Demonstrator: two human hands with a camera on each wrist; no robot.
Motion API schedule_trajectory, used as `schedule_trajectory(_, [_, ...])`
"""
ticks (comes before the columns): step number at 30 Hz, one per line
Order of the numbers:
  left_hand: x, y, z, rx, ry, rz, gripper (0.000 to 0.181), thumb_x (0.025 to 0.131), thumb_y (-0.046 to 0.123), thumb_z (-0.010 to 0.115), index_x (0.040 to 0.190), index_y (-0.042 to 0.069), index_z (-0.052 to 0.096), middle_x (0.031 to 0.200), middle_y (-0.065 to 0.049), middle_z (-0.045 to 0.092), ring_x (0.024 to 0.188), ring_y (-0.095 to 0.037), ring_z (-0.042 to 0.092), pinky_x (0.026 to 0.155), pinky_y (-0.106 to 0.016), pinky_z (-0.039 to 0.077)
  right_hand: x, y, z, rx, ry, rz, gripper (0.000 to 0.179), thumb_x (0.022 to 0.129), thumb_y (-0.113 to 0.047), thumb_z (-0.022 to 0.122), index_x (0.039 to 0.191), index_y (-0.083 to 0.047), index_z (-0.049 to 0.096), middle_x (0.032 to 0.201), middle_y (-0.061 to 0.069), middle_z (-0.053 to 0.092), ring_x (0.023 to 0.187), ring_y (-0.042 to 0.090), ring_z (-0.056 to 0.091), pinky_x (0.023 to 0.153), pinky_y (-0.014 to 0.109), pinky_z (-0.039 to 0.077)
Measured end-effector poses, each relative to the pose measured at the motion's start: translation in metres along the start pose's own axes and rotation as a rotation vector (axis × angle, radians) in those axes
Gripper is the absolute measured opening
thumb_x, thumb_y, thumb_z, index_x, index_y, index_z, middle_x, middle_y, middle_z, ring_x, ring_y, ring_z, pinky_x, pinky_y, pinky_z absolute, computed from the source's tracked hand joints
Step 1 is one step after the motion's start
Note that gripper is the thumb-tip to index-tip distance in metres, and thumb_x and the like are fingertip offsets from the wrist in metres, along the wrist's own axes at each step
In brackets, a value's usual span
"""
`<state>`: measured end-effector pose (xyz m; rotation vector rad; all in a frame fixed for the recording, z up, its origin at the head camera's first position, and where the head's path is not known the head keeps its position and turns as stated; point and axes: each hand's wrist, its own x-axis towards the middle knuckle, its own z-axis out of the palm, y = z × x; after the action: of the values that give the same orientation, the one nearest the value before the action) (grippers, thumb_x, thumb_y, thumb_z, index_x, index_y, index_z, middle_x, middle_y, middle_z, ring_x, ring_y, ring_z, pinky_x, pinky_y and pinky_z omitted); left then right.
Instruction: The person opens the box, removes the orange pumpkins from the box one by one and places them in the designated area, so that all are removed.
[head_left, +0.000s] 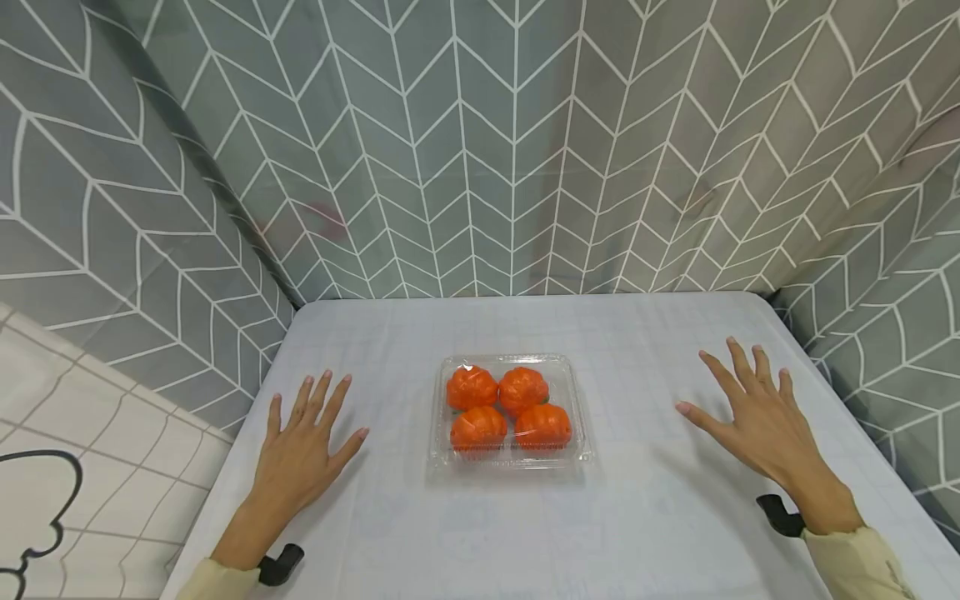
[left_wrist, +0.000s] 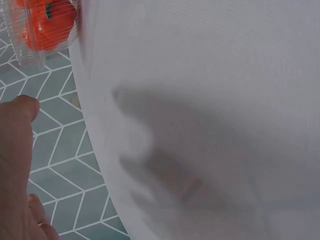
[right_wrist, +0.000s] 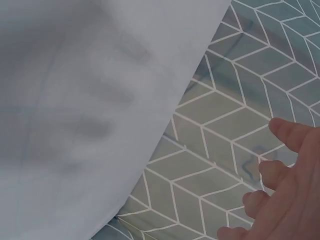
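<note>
A clear plastic clamshell box [head_left: 510, 461] sits mid-table with several orange, pumpkin-like pieces [head_left: 477, 427] inside it. Left of the box, my left hand [head_left: 300, 454] hovers over the white cloth with its fingers spread and nothing in them. My right hand [head_left: 761, 425] is held the same way, far to the right of the box, fingers splayed and holding nothing. In the left wrist view the box [left_wrist: 37, 55] shows at the upper left, beyond the thumb [left_wrist: 25, 107]. Only the right fingers [right_wrist: 287, 132], cloth and curtain appear in the right wrist view.
A white cloth covers the table [head_left: 525, 533]. Behind and to both sides hangs a grey-green curtain [head_left: 487, 167] with white chevron lines. At the lower left is a white panel [head_left: 90, 467] with a grid and a black curved outline. Each wrist wears a black strap piece [head_left: 281, 565].
</note>
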<state>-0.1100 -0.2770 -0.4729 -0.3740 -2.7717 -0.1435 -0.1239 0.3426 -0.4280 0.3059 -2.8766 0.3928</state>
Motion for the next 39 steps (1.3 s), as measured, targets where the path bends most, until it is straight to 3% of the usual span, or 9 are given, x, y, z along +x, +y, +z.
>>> schedule_trajectory(2, [0.000, 0.001, 0.000, -0.028, -0.009, -0.005, 0.086, 0.098, 0.059, 0.059, 0.166, 0.024, 0.019, 0.167, -0.016, 0.026, 0.152, -0.041, 0.023, 0.121, -0.065, 0.003, 0.001, -0.002, 0.000, 0.026, -0.003, 0.015, 0.087, 0.095, -0.057, 0.066, 0.162, -0.013, 0.031, 0.168, 0.024, 0.012, 0.153, 0.050, 0.000, 0.117, 0.073, -0.004])
schedule_trajectory(5, [0.000, 0.004, 0.001, -0.108, -0.018, -0.013, 0.085, 0.099, 0.054, 0.061, 0.166, 0.021, 0.020, 0.165, -0.019, 0.029, 0.151, -0.043, 0.025, 0.122, -0.064, 0.006, 0.002, -0.007, 0.001, 0.078, 0.005, 0.055, 0.083, 0.096, -0.053, 0.067, 0.160, -0.012, 0.034, 0.164, 0.027, 0.025, 0.151, 0.052, 0.015, 0.110, 0.077, 0.018])
schedule_trajectory(7, [0.001, 0.007, 0.001, -0.186, -0.025, -0.023, 0.082, 0.100, 0.049, 0.062, 0.165, 0.017, 0.023, 0.163, -0.021, 0.032, 0.150, -0.044, 0.028, 0.120, -0.065, 0.012, 0.002, -0.011, 0.001, 0.112, 0.030, 0.064, 0.076, 0.097, -0.048, 0.069, 0.156, -0.009, 0.041, 0.157, 0.030, 0.037, 0.144, 0.054, 0.030, 0.101, 0.077, 0.031])
schedule_trajectory(10, [0.001, 0.014, 0.000, -0.321, -0.042, -0.061, 0.075, 0.102, 0.042, 0.064, 0.162, 0.012, 0.030, 0.160, -0.023, 0.038, 0.146, -0.046, 0.034, 0.115, -0.068, 0.025, 0.004, -0.019, 0.004, 0.130, 0.082, 0.050, 0.064, 0.097, -0.042, 0.071, 0.146, -0.006, 0.052, 0.143, 0.031, 0.052, 0.128, 0.054, 0.047, 0.090, 0.073, 0.041])
schedule_trajectory(16, [0.004, 0.032, -0.001, -0.583, -0.090, -0.141, 0.060, 0.104, 0.035, 0.064, 0.154, 0.009, 0.042, 0.151, -0.021, 0.051, 0.134, -0.047, 0.051, 0.104, -0.066, 0.044, 0.007, -0.038, 0.008, 0.139, 0.126, 0.011, 0.048, 0.098, -0.035, 0.072, 0.133, -0.004, 0.064, 0.129, 0.029, 0.064, 0.117, 0.049, 0.056, 0.090, 0.069, 0.045])
schedule_trajectory(22, [0.005, 0.043, 0.004, -0.751, -0.103, -0.140, 0.049, 0.103, 0.030, 0.067, 0.144, 0.008, 0.052, 0.139, -0.011, 0.063, 0.127, -0.037, 0.060, 0.102, -0.060, 0.048, 0.011, -0.058, 0.011, 0.176, 0.136, -0.043, 0.042, 0.097, -0.028, 0.074, 0.130, -0.004, 0.066, 0.126, 0.023, 0.066, 0.118, 0.044, 0.057, 0.092, 0.066, 0.046])
schedule_trajectory(27, [0.004, 0.051, 0.007, -0.910, -0.164, -0.171, 0.046, 0.102, 0.029, 0.068, 0.142, 0.010, 0.054, 0.132, -0.009, 0.067, 0.124, -0.025, 0.063, 0.104, -0.046, 0.051, 0.014, -0.072, 0.013, 0.216, 0.162, -0.103, 0.039, 0.095, -0.026, 0.076, 0.128, -0.006, 0.067, 0.126, 0.016, 0.067, 0.120, 0.038, 0.057, 0.094, 0.062, 0.048])
schedule_trajectory(33, [0.005, 0.061, 0.009, -1.166, -0.287, -0.251, 0.048, 0.101, 0.024, 0.070, 0.142, 0.007, 0.052, 0.129, -0.015, 0.067, 0.117, -0.025, 0.066, 0.097, -0.029, 0.054, 0.016, -0.089, 0.012, 0.254, 0.151, -0.148, 0.040, 0.092, -0.024, 0.079, 0.128, -0.010, 0.068, 0.134, 0.010, 0.064, 0.126, 0.031, 0.054, 0.098, 0.058, 0.047])
schedule_trajectory(39, [0.005, 0.066, 0.013, -1.344, -0.356, -0.252, 0.053, 0.101, 0.019, 0.068, 0.147, 0.002, 0.046, 0.128, -0.023, 0.064, 0.113, -0.028, 0.069, 0.096, -0.035, 0.056, 0.019, -0.105, 0.015, 0.288, 0.134, -0.208, 0.041, 0.091, -0.022, 0.081, 0.128, -0.013, 0.068, 0.139, 0.007, 0.060, 0.129, 0.028, 0.052, 0.100, 0.056, 0.048])
